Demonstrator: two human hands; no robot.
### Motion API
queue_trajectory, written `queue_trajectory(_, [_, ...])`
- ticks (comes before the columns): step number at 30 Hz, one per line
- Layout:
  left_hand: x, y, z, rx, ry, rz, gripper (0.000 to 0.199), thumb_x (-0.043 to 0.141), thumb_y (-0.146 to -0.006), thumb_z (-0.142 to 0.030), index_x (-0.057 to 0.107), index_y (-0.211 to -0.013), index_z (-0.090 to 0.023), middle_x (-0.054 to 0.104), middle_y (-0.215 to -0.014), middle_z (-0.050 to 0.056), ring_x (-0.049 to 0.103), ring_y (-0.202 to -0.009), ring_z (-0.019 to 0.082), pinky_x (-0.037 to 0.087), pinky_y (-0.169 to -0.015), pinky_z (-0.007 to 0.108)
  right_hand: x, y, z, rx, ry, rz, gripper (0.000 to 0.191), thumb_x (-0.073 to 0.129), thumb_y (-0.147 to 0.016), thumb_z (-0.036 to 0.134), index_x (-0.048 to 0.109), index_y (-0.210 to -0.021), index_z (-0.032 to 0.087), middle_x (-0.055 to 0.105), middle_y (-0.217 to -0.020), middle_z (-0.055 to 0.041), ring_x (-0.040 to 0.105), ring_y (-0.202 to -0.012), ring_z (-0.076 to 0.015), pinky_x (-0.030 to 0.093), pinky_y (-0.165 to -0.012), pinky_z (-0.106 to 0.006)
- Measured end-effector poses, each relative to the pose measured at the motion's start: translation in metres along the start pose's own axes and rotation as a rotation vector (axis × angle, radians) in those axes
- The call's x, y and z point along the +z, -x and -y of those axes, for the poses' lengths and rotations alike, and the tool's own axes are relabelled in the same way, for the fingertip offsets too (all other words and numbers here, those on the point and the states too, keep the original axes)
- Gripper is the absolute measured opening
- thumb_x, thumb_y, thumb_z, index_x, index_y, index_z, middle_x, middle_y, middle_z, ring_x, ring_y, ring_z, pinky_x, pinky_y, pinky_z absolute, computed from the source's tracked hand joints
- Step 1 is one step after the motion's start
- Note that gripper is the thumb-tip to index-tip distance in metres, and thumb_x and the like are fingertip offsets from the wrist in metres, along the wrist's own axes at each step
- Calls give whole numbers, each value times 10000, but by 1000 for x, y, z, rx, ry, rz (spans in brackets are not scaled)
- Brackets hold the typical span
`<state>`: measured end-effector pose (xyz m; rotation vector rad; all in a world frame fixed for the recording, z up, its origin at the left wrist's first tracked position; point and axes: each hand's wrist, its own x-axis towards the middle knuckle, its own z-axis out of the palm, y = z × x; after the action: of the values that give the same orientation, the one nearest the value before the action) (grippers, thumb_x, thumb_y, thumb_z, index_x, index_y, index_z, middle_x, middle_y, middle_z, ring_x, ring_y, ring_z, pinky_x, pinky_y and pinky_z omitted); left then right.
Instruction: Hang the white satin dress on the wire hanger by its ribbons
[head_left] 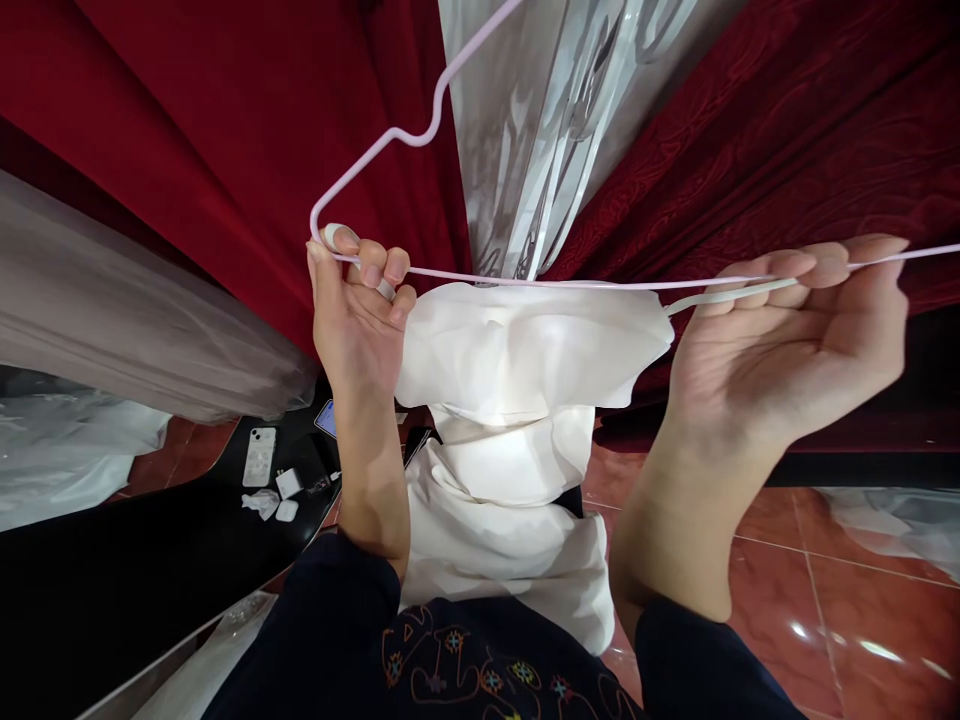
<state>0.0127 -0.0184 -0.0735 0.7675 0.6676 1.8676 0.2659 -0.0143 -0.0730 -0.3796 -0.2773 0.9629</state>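
Note:
A pale pink hanger [525, 283] stretches across the view, its bottom bar nearly level and its notched left shoulder rising toward the top. My left hand [364, 300] is closed round the hanger's left corner, with a white strap looped at the fingers. Farther along the bar, my right hand [795, 330] pinches the hanger and a thin white strap together. Between my hands a white garment [525, 350] hangs just below the bar, its lower part bunched in folds down toward my body. The hanger's hook is out of view.
Dark red curtains [225, 130] and sheer grey fabric [502, 120] hang ahead. At the lower left, a black table [202, 530] holds a phone [259, 457], a white charger [288, 484] and crumpled tissue [260, 503]. Red tiles [862, 590] cover the floor on the right.

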Motion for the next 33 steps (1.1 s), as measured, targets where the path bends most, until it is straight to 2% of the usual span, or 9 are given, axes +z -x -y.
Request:
queue_trajectory(6, [0, 6, -3, 24, 29, 10, 381, 411, -1116, -343, 689, -882, -229, 644, -744, 27, 664, -789, 151, 379, -485, 221, 1, -5, 0, 60, -28, 46, 471, 176, -1066, 258, 502, -736, 179, 280, -573, 64, 439, -470, -13, 512, -540, -174])
queue_trajectory(11, [-15, 11, -11, 349, -348, -97, 306, 501, -980, -91, 789, -1052, -165, 793, -1006, 71, 715, -797, 149, 409, -504, 212, 4, -6, 4, 83, -14, 6, 487, 143, -1073, 269, 465, -719, 178, 253, -579, 69, 378, -453, -13, 474, -513, -172])
queue_trajectory(14, [-20, 6, -18, 553, -502, -176, 325, 542, -925, -18, 797, -1020, -197, 799, -1049, 27, 718, -830, 135, 436, -521, 202, 3, -6, 3, 85, -5, 9, 472, 159, -1072, 271, 469, -729, 179, 259, -589, 67, 378, -463, -20, 484, -524, -182])
queue_trajectory(17, [-16, -1, -25, 626, -582, -104, 171, 699, -930, -95, 797, -1033, -190, 792, -1119, 28, 725, -1031, 172, 595, -887, 288, -2, -7, 2, 77, -8, 43, 454, 182, -1068, 262, 487, -745, 174, 255, -612, 63, 386, -488, -22, 497, -547, -185])
queue_trajectory(20, [-3, -7, -36, 577, -678, 132, 283, 805, -882, -139, 778, -1160, -186, 739, -1262, 47, 664, -1249, 236, 490, -1177, 410, -7, -7, 1, 90, 26, 78, 449, 184, -1067, 247, 500, -757, 172, 225, -640, 56, 390, -515, -25, 509, -582, -184])
queue_trajectory(24, [24, -12, -52, 431, -923, 327, 282, 758, -935, -162, 770, -1207, -236, 701, -1118, 40, 669, -1039, 219, 557, -967, 324, -9, -9, 3, 87, 64, 74, 453, 180, -1070, 255, 492, -751, 176, 198, -654, 54, 382, -514, -21, 505, -589, -171])
queue_trajectory(27, [42, -19, -56, 349, -944, 373, 258, 776, -859, -12, 797, -1002, -226, 583, -846, 15, 541, -782, 165, 493, -777, 247, -8, -13, 3, 75, 77, 62, 466, 154, -1070, 249, 476, -739, 181, 194, -643, 57, 373, -487, -16, 493, -567, -162])
queue_trajectory(29, [45, -25, -53, 315, -896, 371, 256, 747, -845, 50, 761, -887, -203, 523, -763, 3, 464, -705, 147, 427, -687, 235, -8, -14, 4, 65, 78, 53, 464, 157, -1072, 262, 475, -744, 182, 200, -634, 61, 379, -480, -14, 491, -560, -158])
queue_trajectory(33, [31, -30, -40, 318, -808, 252, 300, 531, -1008, -28, 713, -810, -161, 524, -693, 13, 469, -633, 132, 382, -594, 247, -8, -13, 2, 55, 85, 62, 446, 176, -1072, 273, 480, -757, 184, 223, -626, 64, 393, -486, -21, 508, -568, -171])
